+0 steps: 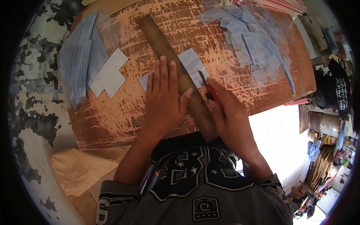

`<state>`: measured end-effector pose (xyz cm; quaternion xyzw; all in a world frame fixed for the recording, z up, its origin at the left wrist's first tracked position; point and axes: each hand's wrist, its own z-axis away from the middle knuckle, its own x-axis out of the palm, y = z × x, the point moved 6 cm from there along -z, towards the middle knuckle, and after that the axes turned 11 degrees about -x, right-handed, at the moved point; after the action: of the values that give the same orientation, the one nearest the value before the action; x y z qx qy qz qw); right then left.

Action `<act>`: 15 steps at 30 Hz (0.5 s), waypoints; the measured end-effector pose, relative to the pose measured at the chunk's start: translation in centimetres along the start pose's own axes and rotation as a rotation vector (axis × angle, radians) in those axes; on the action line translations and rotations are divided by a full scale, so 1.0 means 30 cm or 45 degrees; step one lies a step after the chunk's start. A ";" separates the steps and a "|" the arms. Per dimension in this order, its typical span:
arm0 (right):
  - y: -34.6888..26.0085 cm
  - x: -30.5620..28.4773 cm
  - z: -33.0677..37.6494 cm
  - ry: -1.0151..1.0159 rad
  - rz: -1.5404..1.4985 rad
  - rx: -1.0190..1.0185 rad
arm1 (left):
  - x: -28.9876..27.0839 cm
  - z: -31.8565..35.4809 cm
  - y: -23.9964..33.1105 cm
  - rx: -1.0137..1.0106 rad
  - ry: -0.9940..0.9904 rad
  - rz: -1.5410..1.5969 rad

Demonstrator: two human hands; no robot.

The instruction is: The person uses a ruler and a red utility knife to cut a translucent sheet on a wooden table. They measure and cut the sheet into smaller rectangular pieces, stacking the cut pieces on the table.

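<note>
My left hand (162, 99) lies flat with its fingers stretched out, pressing on a long brown straightedge (155, 39) that slants across the scratched table. Beneath the straightedge is a bluish-grey sheet (192, 62), showing on both sides of it. In my right hand (232, 118) is a red-handled cutter knife (213, 92), gripped with its dark blade over the sheet's right part. Whether the blade touches the sheet I cannot tell. Left of my left hand lie several white cut pieces (114, 77), partly on a stack of translucent bluish sheets (77, 62).
A loose heap of bluish cut pieces (255, 45) covers the table's far right, near thin reddish strips (277, 5). The worn wooden tabletop (112, 123) ends just before my body. Brown paper (86, 165) lies below its left edge, and a stained wall (33, 123) stands at left.
</note>
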<state>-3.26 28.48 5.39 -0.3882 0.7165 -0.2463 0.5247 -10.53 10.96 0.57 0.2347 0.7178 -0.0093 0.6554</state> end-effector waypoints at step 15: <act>-0.016 0.051 -0.026 -0.171 0.120 0.100 | -0.003 0.001 -0.003 0.001 0.029 0.072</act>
<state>-4.08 26.93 5.14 -0.3487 0.6869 -0.2226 0.5976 -10.54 10.84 0.61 0.2551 0.7183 0.0115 0.6472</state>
